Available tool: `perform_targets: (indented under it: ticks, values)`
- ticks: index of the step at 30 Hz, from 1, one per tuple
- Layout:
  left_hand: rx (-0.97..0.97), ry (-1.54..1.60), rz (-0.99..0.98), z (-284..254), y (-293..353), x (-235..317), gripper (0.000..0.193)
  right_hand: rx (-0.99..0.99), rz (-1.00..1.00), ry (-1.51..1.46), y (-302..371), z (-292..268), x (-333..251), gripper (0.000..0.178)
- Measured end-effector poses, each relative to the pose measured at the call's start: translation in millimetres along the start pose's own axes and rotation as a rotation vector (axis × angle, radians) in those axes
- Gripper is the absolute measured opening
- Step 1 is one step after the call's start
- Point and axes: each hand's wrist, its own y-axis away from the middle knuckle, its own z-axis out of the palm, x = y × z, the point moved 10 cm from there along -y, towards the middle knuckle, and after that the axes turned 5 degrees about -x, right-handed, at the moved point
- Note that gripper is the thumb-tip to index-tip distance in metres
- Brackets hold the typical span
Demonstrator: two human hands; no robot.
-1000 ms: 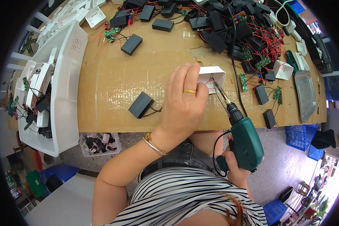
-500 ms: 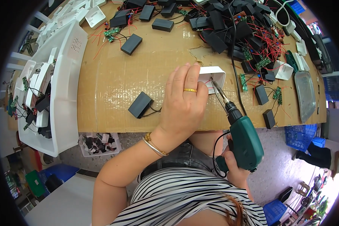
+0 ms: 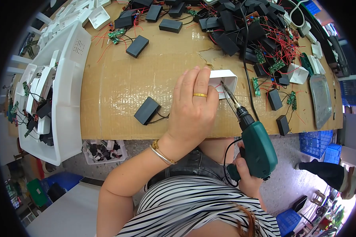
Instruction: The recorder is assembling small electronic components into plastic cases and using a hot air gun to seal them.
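Note:
My left hand (image 3: 194, 100) lies over a white plastic case (image 3: 228, 75), fingers curled on its left part and holding it on the cardboard. My right hand (image 3: 247, 175) is wrapped round the handle of a green soldering gun (image 3: 259, 148), with a thin feed tube beside its barrel. The metal tip reaches into the case's open right end, where a bit of red wire shows. My left hand hides the rest of the inside. Left of that hand a black box (image 3: 147, 111) lies on the cardboard, its dark wires running towards the case.
A heap of black boxes, red wires and green circuit boards (image 3: 261, 39) fills the far right; the gun's black cord (image 3: 247, 59) crosses it. A white bin (image 3: 69, 94) of cases stands left. A clear tray (image 3: 320, 96) lies at the cardboard's right edge. Another person's leg (image 3: 324, 173) shows lower right.
My hands, the case and the soldering gun stay practically in place. At the lower right the other person's leg has shifted.

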Motion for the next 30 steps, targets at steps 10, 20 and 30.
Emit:
perform_targets:
  ticks: [10,20,30]
  values:
    - [-0.002,-0.006,0.005,0,0,0,0.006,-0.078,0.085,-0.053,1,3,-1,0.03]
    - [-0.007,-0.003,0.005,0,0,0,0.007,-0.09,0.099,-0.078,4,4,0,0.037]
    - [0.0,0.008,0.009,-1,0,-1,0.007,-0.127,0.048,-0.088,2,8,-3,0.039]
